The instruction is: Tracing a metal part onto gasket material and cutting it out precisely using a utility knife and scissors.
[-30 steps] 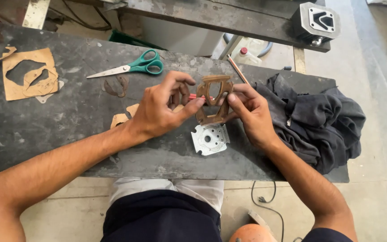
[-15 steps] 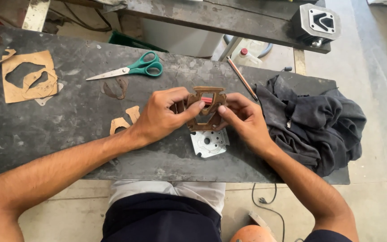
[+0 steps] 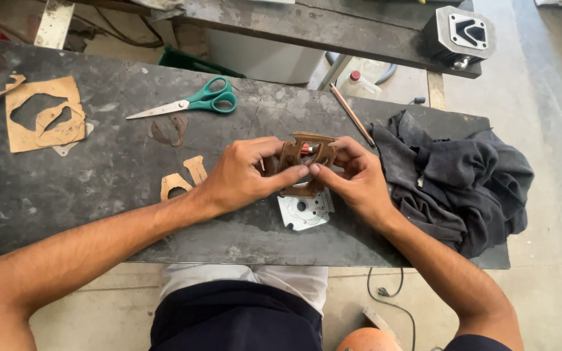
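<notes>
Head view looked down on a dark, scuffed workbench [image 3: 99,188] where both hands met near the middle. The left hand [image 3: 245,175] was curled, its thumb and fingertips pinched on the left edge of a brown cut-out gasket [image 3: 307,156], a flat cardboard-like piece with open windows in it. The right hand [image 3: 352,179] gripped the same piece from the other side — thumb and forefinger closed on its lower right edge, the thumbs of both hands nearly touching. The gasket was held tilted just above the bench, and something small and red showed through one of its windows; what it was could not be told. Directly below it, lying flat on the bench, sat a silvery metal plate [image 3: 304,211] with holes. Just left of the left hand lay two small brown offcuts [image 3: 183,179]. Farther back were green-handled scissors [image 3: 196,103], and at the far left a brown sheet [image 3: 40,114] with shapes cut out of it. A pencil [image 3: 352,116] lay slanted behind the right hand, beside a crumpled dark cloth [image 3: 456,179] that covered the bench's right end.
</notes>
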